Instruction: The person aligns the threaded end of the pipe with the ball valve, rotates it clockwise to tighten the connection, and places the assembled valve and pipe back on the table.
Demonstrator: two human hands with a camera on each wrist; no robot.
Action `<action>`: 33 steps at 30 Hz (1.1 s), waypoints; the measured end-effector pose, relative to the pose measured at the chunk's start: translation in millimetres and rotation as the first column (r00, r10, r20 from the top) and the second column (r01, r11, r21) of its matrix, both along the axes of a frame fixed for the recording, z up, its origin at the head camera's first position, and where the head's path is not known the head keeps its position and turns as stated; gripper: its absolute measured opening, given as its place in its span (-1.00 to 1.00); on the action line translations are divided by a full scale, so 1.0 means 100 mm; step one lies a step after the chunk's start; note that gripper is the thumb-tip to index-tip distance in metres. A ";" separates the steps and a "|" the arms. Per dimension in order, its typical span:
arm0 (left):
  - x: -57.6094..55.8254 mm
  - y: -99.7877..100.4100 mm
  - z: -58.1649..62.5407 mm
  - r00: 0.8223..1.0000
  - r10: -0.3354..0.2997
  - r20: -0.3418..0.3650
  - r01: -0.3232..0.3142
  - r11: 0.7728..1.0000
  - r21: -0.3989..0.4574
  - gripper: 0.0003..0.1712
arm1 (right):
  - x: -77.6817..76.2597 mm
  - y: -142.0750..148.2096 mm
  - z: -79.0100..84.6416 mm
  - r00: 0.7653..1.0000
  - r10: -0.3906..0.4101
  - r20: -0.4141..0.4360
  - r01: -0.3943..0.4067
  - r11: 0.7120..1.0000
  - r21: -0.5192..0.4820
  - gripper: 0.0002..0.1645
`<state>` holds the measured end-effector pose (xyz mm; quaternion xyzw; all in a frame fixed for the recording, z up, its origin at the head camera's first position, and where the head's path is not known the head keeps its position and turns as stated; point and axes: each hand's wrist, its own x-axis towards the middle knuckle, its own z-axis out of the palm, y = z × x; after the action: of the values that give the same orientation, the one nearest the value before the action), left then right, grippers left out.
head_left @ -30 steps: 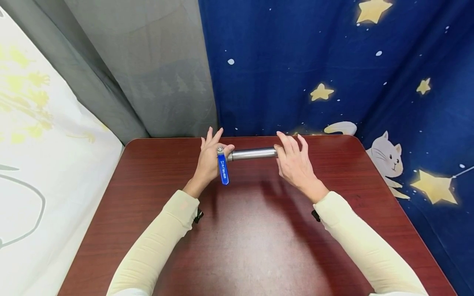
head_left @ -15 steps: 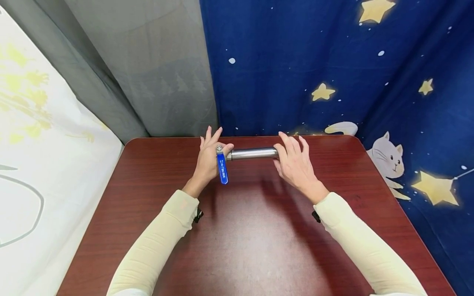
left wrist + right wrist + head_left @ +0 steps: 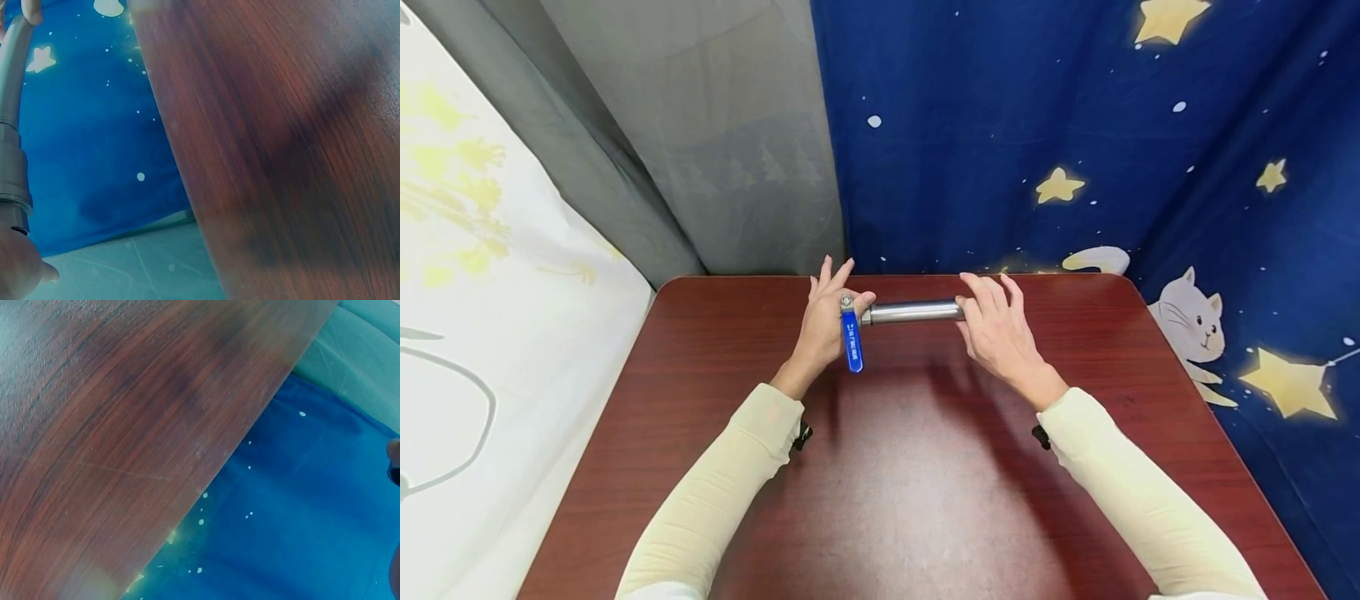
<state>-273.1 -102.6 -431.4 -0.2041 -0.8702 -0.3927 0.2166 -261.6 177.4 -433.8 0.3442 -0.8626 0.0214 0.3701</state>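
Observation:
A ball valve with a blue lever [image 3: 852,340] is joined at its right side to a shiny metal pipe [image 3: 917,312], which lies level over the far part of the table. My left hand [image 3: 818,333] holds the valve body, thumb toward the pipe and the other visible fingers stretched away; the hand hides much of that body. At the pipe's right end my right hand [image 3: 998,333] grips with thumb and fingers, covering the tip. In the left wrist view, the pipe [image 3: 12,75] and a wider metal fitting [image 3: 12,172] run along the left edge.
The reddish-brown wooden table [image 3: 910,483] has its far edge just beyond my hands. Behind it hang a grey curtain [image 3: 737,125] and a blue curtain [image 3: 955,150] with stars and a cat. White patterned cloth [image 3: 490,333] hangs at the left. Arm shadows fall on the tabletop.
The head view has shifted slightly, so the curtains appear a little farther right. Both hands stay on the valve and pipe, with the lever at nearly the same angle.

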 end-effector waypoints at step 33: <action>0.01 0.01 -0.02 1.000 -0.005 0.018 0.005 1.000 0.025 -0.43 | 0.02 0.05 0.00 0.998 0.021 -0.053 -0.027 0.993 -0.117 -0.72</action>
<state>-272.6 -101.2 -432.9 -0.2002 -0.8666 -0.4058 0.2104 -259.8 182.2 -433.7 0.3326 -0.8458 0.0680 0.4115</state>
